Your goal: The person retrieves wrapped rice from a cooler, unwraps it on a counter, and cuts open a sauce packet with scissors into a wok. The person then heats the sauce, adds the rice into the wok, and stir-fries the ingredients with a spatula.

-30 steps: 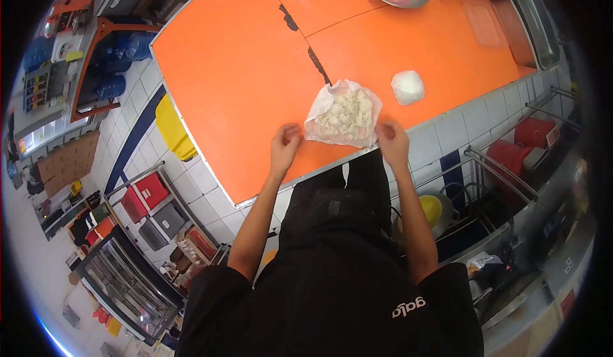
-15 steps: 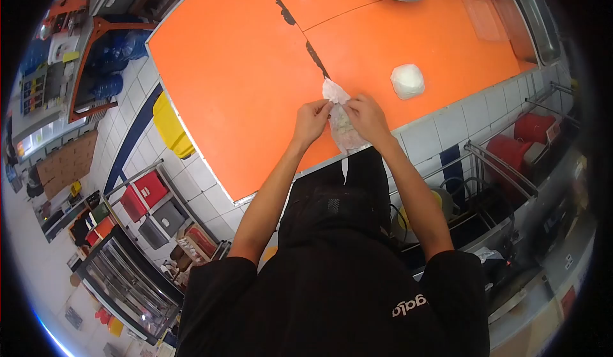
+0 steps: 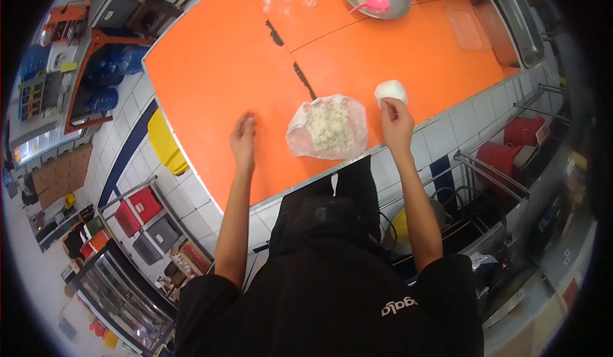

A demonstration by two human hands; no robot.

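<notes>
Thin translucent plastic (image 3: 296, 141) lies spread near the front edge of the orange table, with pale, crumbly food (image 3: 329, 127) heaped on it. Left of this plastic, my left hand (image 3: 242, 143) hovers with nothing in it, its fingers stretched and slightly bent. My right hand (image 3: 397, 126) is at the near edge of a white rounded bundle (image 3: 390, 91) and pinches it there. Its fingers cover the bundle's lower part; whether the bundle is lifted, I cannot tell.
A metal bowl (image 3: 397, 6) with a pink scoop (image 3: 377, 1) stands at the far side of the orange table (image 3: 211, 82). To the right are a clear plastic lid (image 3: 466, 28) and a metal tray (image 3: 518, 25). White powder (image 3: 281, 2) marks the far surface.
The gathered plastic between my hands now lies spread flat, showing the crumbly food. My left hand has moved away to the left, my right hand rightward to the white bundle. The view has shifted slightly.
</notes>
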